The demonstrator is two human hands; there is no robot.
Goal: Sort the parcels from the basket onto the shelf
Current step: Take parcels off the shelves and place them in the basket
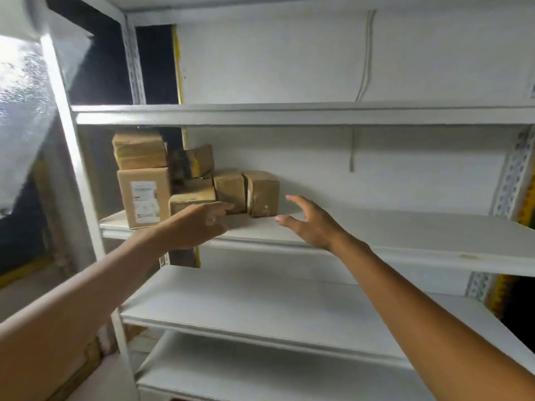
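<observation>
Several brown cardboard parcels stand at the left end of a white shelf board [405, 235]. A labelled parcel [143, 196] stands upright at the front left, with another parcel [139, 149] stacked on it. Two small parcels [230, 192] [263, 193] stand side by side at the right of the group. My left hand [199, 225] is held out in front of a low parcel [191, 199], fingers extended, holding nothing. My right hand [311, 222] hovers open just right of the rightmost small parcel, not touching it. The basket is not in view.
The white metal shelf unit has a board above [289, 114] and two boards below [275, 308]. A perforated upright [512, 172] stands at the right. A cord [363, 68] hangs down the back wall. A bright window pane is at the left.
</observation>
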